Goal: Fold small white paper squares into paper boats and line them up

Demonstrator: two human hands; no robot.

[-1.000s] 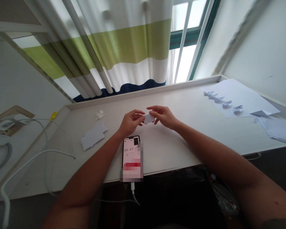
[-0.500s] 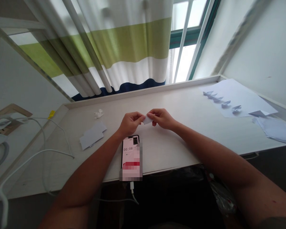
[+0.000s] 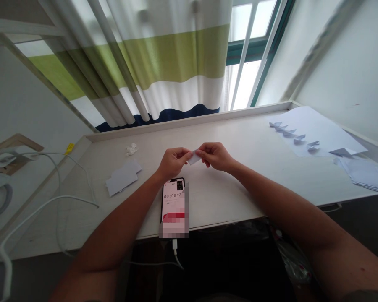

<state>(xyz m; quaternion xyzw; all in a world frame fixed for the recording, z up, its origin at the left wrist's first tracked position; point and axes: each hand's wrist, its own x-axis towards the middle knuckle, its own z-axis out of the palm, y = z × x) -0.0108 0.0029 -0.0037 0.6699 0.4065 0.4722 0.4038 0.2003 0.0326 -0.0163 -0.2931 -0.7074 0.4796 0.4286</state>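
Note:
Between my two hands, over the middle of the white desk, is a small folded piece of paper [image 3: 194, 158]. My left hand [image 3: 174, 161] pinches its left edge between thumb and fingers. On the other side, my right hand [image 3: 215, 156] grips the paper's right edge, with the thumb and index finger closed on it. Fingers cover part of the paper, so its full shape is hidden. Just below my left hand lies a phone [image 3: 173, 201] showing a timer, with a white cable plugged into its lower end.
Paper slips [image 3: 122, 179] and a crumpled tissue [image 3: 131, 149] lie on the left. At the right, several small folded paper boats [image 3: 299, 139] stand along a large white sheet [image 3: 321, 126], near a paper stack [image 3: 365, 172]. White cables [image 3: 50, 201] cross the desk's left side.
The view has shifted very slightly. My right fingers have moved a little on the paper, and both hands still hold it in nearly the same place.

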